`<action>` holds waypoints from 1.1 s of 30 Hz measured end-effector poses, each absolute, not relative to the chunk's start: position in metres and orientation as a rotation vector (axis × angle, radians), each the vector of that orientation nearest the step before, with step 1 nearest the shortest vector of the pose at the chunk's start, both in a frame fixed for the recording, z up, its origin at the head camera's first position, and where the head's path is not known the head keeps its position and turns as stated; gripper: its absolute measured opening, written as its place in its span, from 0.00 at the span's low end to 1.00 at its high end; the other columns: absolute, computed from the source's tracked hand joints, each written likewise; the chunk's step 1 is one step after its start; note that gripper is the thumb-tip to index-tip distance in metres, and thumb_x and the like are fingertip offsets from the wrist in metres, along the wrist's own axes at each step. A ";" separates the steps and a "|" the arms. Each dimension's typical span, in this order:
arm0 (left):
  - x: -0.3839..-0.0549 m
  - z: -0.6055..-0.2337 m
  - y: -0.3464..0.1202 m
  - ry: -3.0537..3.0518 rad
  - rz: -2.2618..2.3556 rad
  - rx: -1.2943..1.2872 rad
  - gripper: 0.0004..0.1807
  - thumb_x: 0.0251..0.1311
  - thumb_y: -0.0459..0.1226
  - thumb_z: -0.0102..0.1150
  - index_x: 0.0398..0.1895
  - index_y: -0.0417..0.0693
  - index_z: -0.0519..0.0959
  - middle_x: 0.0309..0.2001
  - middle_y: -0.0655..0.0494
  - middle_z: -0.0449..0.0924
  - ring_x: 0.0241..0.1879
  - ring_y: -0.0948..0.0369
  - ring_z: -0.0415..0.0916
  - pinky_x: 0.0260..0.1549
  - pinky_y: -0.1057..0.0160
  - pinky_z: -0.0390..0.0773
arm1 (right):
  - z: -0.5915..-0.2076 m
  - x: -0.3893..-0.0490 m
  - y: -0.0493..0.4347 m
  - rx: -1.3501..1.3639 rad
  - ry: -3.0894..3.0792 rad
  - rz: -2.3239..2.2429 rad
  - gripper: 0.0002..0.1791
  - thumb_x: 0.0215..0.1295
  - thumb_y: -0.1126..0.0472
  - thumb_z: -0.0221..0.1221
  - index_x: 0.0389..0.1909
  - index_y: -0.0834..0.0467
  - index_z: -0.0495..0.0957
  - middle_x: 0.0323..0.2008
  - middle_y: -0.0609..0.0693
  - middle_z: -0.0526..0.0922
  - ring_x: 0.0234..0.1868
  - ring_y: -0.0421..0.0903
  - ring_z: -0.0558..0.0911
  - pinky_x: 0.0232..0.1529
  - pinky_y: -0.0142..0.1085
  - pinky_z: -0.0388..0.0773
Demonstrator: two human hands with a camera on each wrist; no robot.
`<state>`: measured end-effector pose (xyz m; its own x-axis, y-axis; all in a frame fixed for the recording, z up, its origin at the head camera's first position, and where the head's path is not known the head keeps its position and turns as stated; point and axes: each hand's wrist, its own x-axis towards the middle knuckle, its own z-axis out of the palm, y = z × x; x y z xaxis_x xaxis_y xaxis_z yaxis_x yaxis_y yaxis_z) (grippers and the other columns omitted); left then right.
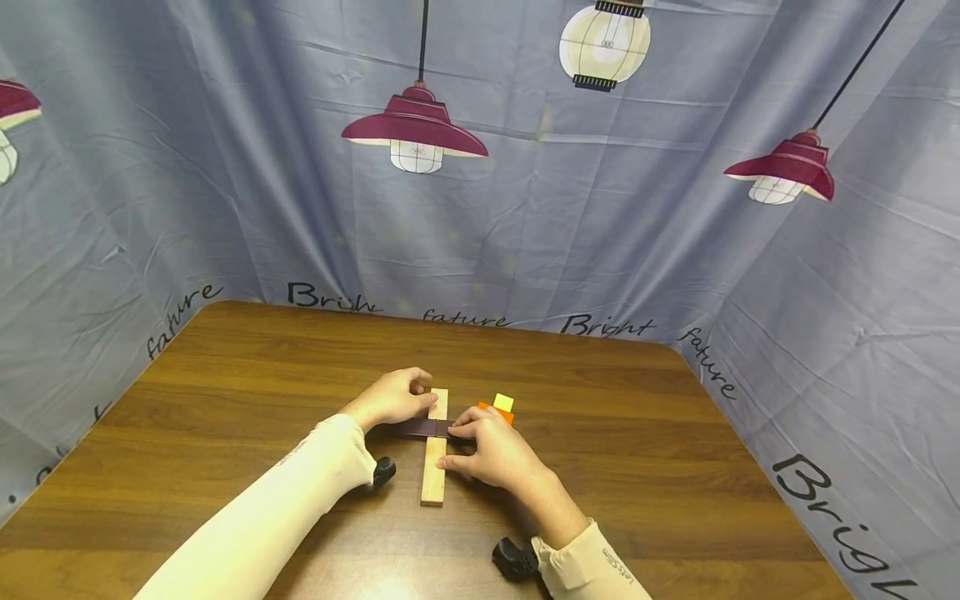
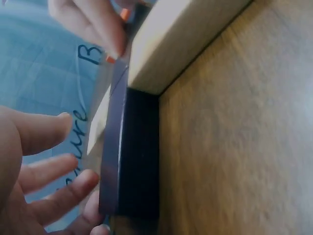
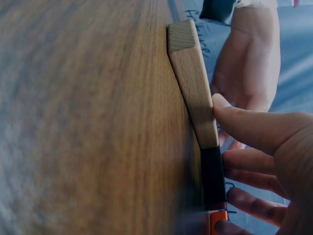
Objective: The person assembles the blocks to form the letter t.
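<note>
The near pale block meets the dark blocks; my right hand, fingers loosely extended, touches its side by thumb. My left hand (slack, fingers apart) is beside the far pale block. The table lies beneath.

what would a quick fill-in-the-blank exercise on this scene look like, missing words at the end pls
1. In the head view, the dark row runs crosswise between ____ pale blocks.
2. Just below the yellow piece in that view, the neighbouring piece is coloured ____.
3. The words printed along the curtain are "fature" and "____".

Missing words: two; orange; Bright.
</note>
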<state>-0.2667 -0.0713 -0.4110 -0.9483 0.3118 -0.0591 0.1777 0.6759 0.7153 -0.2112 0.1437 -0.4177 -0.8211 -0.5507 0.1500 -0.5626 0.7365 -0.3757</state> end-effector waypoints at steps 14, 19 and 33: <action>-0.241 -0.426 -0.092 2.724 1.214 0.780 0.32 0.58 0.51 0.71 0.66 0.58 0.76 0.62 0.52 0.73 0.61 0.49 0.66 0.59 0.38 0.63 | -0.417 -0.211 0.144 0.918 -2.906 0.639 0.29 0.55 0.45 0.74 0.51 0.61 0.86 0.47 0.45 0.81 0.51 0.46 0.76 0.52 0.41 0.76; -0.234 -0.431 -0.091 2.807 1.140 0.783 0.31 0.57 0.52 0.72 0.65 0.58 0.77 0.63 0.54 0.73 0.59 0.50 0.65 0.55 0.38 0.59 | -0.417 -0.210 0.142 0.925 -2.905 0.629 0.30 0.55 0.44 0.74 0.52 0.61 0.86 0.47 0.45 0.81 0.51 0.46 0.76 0.53 0.41 0.76; -0.229 -0.437 -0.085 2.841 1.008 0.812 0.28 0.59 0.52 0.69 0.62 0.56 0.79 0.59 0.55 0.76 0.55 0.52 0.67 0.48 0.45 0.60 | -0.417 -0.210 0.142 0.955 -2.894 0.563 0.30 0.56 0.43 0.73 0.52 0.60 0.86 0.48 0.46 0.81 0.52 0.46 0.76 0.54 0.42 0.75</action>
<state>-0.2291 -0.0854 -0.4375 -0.8645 0.4798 0.1501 0.4671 0.6564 0.5924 -0.2104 0.1425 -0.4168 -0.8093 -0.5676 0.1514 -0.5830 0.7442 -0.3260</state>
